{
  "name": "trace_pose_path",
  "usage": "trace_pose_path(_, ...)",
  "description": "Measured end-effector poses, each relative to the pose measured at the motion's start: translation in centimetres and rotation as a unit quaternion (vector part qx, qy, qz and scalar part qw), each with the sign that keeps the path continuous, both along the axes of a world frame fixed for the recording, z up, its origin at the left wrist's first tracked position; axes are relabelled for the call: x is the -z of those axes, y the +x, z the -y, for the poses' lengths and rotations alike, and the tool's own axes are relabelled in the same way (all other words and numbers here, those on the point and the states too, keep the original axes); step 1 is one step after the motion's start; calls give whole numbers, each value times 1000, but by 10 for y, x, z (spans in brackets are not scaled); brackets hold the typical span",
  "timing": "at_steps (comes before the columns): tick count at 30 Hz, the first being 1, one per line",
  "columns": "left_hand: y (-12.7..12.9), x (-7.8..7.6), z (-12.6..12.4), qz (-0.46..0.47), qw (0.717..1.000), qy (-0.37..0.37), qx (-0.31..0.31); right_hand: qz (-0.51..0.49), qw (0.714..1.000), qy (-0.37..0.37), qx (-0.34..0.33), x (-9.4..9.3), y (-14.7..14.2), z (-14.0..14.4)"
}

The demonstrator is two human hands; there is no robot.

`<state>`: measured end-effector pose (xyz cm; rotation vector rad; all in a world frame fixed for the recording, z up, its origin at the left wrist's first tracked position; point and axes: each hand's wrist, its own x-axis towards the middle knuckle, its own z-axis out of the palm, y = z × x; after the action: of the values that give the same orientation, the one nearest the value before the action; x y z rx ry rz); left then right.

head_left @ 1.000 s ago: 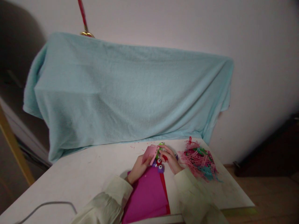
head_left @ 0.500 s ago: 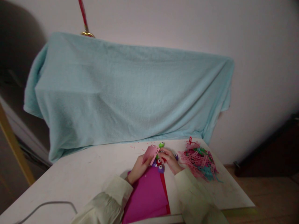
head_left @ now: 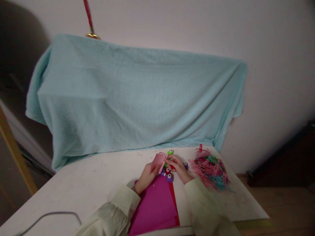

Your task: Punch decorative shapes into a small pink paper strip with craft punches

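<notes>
Left hand (head_left: 147, 177) grip closed on pink paper strip (head_left: 158, 161), right hand (head_left: 179, 167) pinching red punch (head_left: 169, 168); no shift since 1 second ago, punching apparently ongoing.

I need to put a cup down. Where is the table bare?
Bare: the table between the blue towel, grey cable and left hand. Crowded: paper scraps and small punches around the right hand.
</notes>
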<state>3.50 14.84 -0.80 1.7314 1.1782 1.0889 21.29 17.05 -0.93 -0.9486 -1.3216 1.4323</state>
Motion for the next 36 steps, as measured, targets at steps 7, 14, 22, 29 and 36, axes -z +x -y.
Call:
trace_pose_path(7,-1,2,-1,-17,1000,4,-10,-20,1000,-17,-2,1,-2,0)
trace_pose_path(14,0,2,-1,-4,1000,1,-7,-3,1000,0,12,0,-4,-1)
trace_pose_path(22,0,6,-2,-3,1000,-5,-5,43,998,12,53,12,-2,-13)
trace_pose_path(29,0,7,-2,1,1000,-5,-8,53,997,-10,61,25,3,-20)
trace_pose_path(36,-2,0,0,-17,1000,-7,-11,55,997,25,54,17,8,-14)
